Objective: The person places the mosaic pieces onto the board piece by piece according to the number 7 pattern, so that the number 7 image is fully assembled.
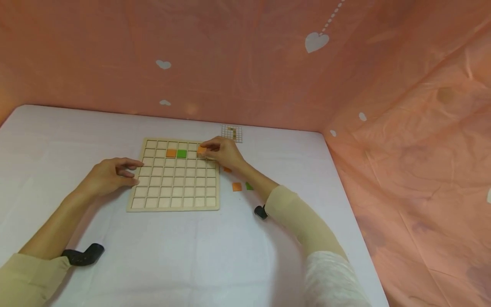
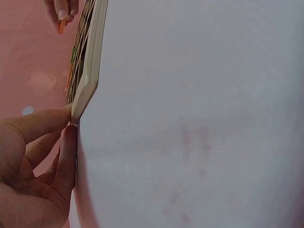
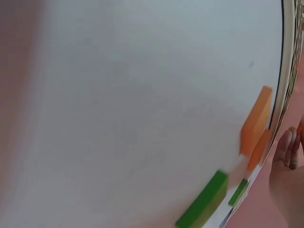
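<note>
A wooden grid board (image 1: 157, 192) lies on the white table. One orange tile (image 1: 171, 153) and one green tile (image 1: 182, 153) sit side by side in cells of its second row from the back. My right hand (image 1: 226, 152) pinches another orange square tile (image 1: 201, 150) between thumb and fingers, over the same row near the right side. That hand hides part of the board's back right corner. At the board's left edge, my left hand (image 1: 111, 175) touches the rim with its thumb and forefinger spread apart; the left wrist view shows these fingers (image 2: 42, 124) against the edge.
Loose orange tiles (image 3: 256, 123) and green tiles (image 3: 204, 202) lie right of the board, partly under my right forearm. A small printed grid card (image 1: 232, 133) lies behind the right hand. An orange-pink cloth (image 1: 245, 64) with hearts hangs at the back and right.
</note>
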The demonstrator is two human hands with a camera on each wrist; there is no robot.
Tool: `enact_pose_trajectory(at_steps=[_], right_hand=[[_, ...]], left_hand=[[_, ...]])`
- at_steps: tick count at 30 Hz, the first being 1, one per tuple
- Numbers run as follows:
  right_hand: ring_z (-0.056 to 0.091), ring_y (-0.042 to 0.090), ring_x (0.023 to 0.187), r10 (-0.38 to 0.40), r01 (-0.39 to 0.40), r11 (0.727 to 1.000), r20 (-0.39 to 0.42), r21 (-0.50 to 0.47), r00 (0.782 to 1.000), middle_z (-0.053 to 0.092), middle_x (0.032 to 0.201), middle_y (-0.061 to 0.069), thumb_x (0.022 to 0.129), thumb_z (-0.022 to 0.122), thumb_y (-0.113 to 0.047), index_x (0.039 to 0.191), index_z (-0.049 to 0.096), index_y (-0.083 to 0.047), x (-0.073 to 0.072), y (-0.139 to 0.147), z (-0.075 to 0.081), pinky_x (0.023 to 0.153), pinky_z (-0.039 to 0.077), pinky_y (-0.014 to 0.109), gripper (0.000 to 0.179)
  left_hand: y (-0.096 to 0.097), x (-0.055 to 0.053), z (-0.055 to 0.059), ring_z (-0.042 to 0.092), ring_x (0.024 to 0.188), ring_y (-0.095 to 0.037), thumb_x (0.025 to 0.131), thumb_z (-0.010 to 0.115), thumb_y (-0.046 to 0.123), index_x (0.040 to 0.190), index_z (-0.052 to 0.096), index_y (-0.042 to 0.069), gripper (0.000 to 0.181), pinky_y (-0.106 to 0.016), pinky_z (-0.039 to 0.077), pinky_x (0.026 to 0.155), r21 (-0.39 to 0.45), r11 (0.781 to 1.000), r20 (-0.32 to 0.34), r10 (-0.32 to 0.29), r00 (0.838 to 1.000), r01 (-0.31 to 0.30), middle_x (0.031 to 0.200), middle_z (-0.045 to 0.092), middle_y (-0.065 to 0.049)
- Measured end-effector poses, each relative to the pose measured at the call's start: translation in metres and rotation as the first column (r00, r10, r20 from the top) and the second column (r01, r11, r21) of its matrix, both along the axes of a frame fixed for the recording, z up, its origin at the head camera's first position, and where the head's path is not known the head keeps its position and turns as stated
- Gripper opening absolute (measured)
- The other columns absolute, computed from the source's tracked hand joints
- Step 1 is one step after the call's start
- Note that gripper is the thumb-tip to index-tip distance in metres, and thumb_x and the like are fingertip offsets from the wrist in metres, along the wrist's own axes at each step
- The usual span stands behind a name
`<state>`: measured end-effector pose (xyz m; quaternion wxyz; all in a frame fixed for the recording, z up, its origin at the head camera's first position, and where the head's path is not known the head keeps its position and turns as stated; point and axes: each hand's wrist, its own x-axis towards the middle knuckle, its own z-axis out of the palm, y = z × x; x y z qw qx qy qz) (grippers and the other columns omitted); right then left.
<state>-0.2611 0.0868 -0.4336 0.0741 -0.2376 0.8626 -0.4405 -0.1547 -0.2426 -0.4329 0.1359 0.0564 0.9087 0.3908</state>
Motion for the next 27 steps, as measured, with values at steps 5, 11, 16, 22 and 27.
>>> enact_pose_trajectory(at_steps=[5,11,16,22,27], right_hand=[[0.064,0.007,0.087,-0.001,0.001,1.000,-0.018,0.025,1.000,0.069,0.100,0.000,0.087,0.078,-0.017,0.111,0.076,-0.009,0.000,-0.012,-0.002,0.077,0.052,0.019,0.025],[0.062,0.004,0.085,0.004,0.001,0.996,-0.048,0.090,0.999,0.068,0.098,-0.003,0.088,0.077,-0.024,0.109,0.077,-0.012,0.002,-0.024,-0.004,0.076,0.050,0.017,0.024],[0.060,0.004,0.083,0.003,0.003,0.994,-0.053,0.114,0.999,0.067,0.096,-0.005,0.089,0.076,-0.023,0.108,0.077,-0.013,0.002,-0.028,-0.007,0.073,0.049,0.017,0.021],[0.060,0.005,0.083,0.022,-0.012,0.993,-0.092,0.114,0.996,0.067,0.096,-0.003,0.090,0.076,-0.019,0.109,0.077,-0.011,0.003,-0.028,-0.011,0.072,0.049,0.018,0.020],[0.059,0.006,0.084,0.050,-0.036,0.990,-0.098,0.137,0.994,0.067,0.099,-0.001,0.091,0.074,-0.018,0.110,0.077,-0.011,0.003,-0.029,-0.011,0.073,0.048,0.017,0.020]], left_hand=[[-0.001,0.000,-0.001,0.062,0.108,-0.039,0.088,0.076,0.021,0.137,0.057,0.003,0.056,-0.044,0.045,0.085,-0.004,1.000,0.002,0.006,1.000,-0.006,0.122,0.064,-0.026],[-0.001,0.000,0.000,0.061,0.108,-0.041,0.088,0.076,0.020,0.136,0.057,0.002,0.056,-0.050,0.045,0.086,0.001,1.000,0.004,0.009,1.000,-0.009,0.115,0.067,-0.025],[0.000,0.001,0.000,0.062,0.107,-0.040,0.087,0.076,0.020,0.136,0.057,0.002,0.055,-0.045,0.045,0.084,0.005,1.000,0.003,0.010,1.000,-0.010,0.116,0.066,-0.025],[0.002,0.002,0.002,0.062,0.108,-0.041,0.088,0.076,0.018,0.136,0.057,0.002,0.054,-0.047,0.045,0.086,0.008,1.000,-0.006,0.007,1.000,-0.007,0.119,0.065,-0.027],[0.000,0.002,0.001,0.061,0.108,-0.041,0.088,0.076,0.019,0.136,0.057,0.002,0.054,-0.052,0.044,0.088,0.007,1.000,-0.003,0.002,1.000,-0.002,0.116,0.066,-0.025]])
